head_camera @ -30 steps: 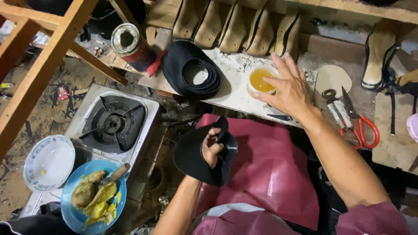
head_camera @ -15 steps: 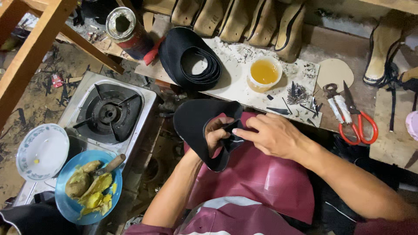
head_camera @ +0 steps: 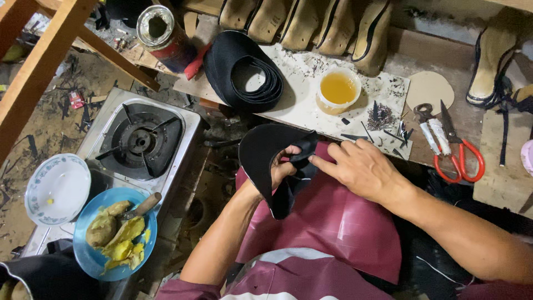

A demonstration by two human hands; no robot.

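My left hand (head_camera: 280,166) grips a curved black shoe upper (head_camera: 261,153) over my lap, thumb inside its folded edge. The fingertips of my right hand (head_camera: 361,166) press on the black material's edge by the left thumb. A maroon apron (head_camera: 333,222) covers my lap beneath both hands. On the white board (head_camera: 302,105) ahead stands a small white cup of amber glue (head_camera: 338,89), next to a pile of small dark nails (head_camera: 380,118).
A coiled black strap (head_camera: 244,72) lies on the board's left end. Red-handled scissors (head_camera: 455,144) rest to the right. Wooden shoe lasts (head_camera: 311,22) line the back. A gas stove (head_camera: 139,141), white plate (head_camera: 55,189) and blue plate of food (head_camera: 114,233) sit left.
My right hand has come back from the glue cup to the black upper and now presses its edge. The left hand has kept holding the upper, lifted slightly.
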